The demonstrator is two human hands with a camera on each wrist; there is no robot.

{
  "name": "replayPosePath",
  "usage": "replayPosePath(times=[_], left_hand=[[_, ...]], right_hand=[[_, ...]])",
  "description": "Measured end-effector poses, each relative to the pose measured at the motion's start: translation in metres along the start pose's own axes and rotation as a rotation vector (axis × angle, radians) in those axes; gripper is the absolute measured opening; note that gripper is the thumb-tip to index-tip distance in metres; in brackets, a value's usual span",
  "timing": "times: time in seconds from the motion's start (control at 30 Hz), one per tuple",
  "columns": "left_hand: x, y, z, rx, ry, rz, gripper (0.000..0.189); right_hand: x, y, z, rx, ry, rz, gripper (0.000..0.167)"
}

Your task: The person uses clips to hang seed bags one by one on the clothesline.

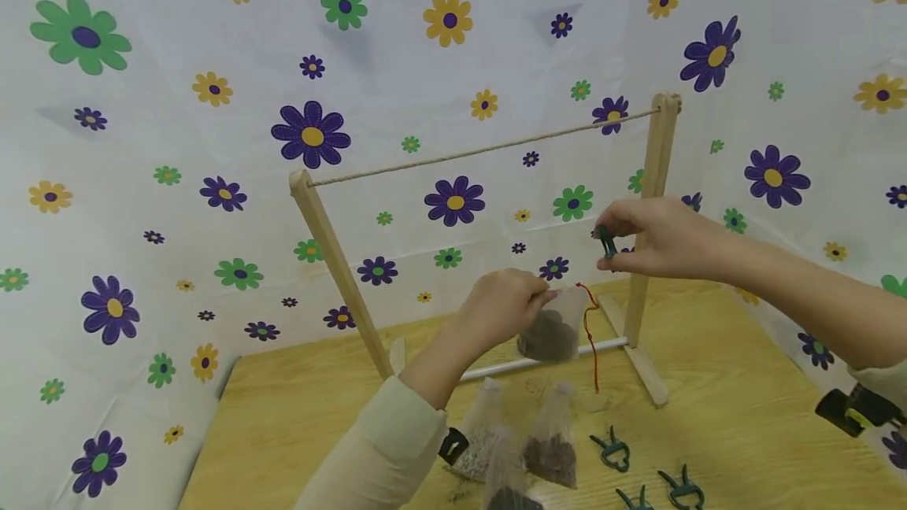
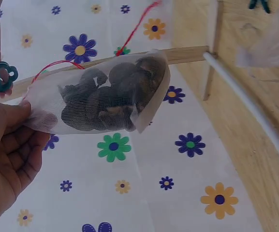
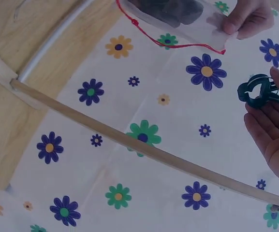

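Note:
My left hand (image 1: 501, 307) pinches the top corner of a white mesh drawstring bag (image 2: 105, 96) with dark, roundish pieces inside. A red drawstring (image 3: 178, 46) hangs from the bag's mouth. The bag dangles in front of the wooden frame, below its rope (image 1: 489, 149). To the right, my right hand (image 1: 655, 238) holds a small dark green plastic clip (image 3: 261, 92) between thumb and fingers, near the frame's right post. In the left wrist view the clip (image 2: 1, 77) shows just above my left hand.
On the wooden table (image 1: 283, 415) stand several more mesh bags, one with brown pieces (image 1: 551, 455) and one with pale grains (image 1: 476, 451). Several green clips (image 1: 612, 451) lie at the front right. A white bar (image 1: 510, 367) joins the frame's feet. Flower-printed cloth hangs behind.

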State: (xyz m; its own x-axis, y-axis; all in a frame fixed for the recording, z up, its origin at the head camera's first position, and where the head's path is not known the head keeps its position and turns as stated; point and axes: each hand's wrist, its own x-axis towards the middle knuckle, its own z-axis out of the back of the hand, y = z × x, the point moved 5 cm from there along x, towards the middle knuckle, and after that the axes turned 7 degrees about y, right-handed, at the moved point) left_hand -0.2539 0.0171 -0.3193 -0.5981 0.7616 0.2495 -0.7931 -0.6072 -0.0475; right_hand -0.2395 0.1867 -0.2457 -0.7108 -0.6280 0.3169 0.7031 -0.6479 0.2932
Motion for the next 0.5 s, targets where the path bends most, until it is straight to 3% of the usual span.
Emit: replayPosePath(times=[0.27, 0.33, 0.5], left_hand=[[0.017, 0.007, 0.021, -0.058, -0.016, 0.059, 0.026], [0.024, 0.008, 0.026, -0.059, -0.015, 0.060, 0.027], [0.042, 0.011, 0.041, -0.042, -0.058, 0.070, 0.029]], right_hand=[[0.011, 0.006, 0.027, 0.030, -0.016, 0.139, 0.033], [0.013, 0.005, 0.034, 0.020, -0.025, 0.137, 0.034], [0.019, 0.003, 0.049, 0.012, -0.049, 0.029, 0.031]])
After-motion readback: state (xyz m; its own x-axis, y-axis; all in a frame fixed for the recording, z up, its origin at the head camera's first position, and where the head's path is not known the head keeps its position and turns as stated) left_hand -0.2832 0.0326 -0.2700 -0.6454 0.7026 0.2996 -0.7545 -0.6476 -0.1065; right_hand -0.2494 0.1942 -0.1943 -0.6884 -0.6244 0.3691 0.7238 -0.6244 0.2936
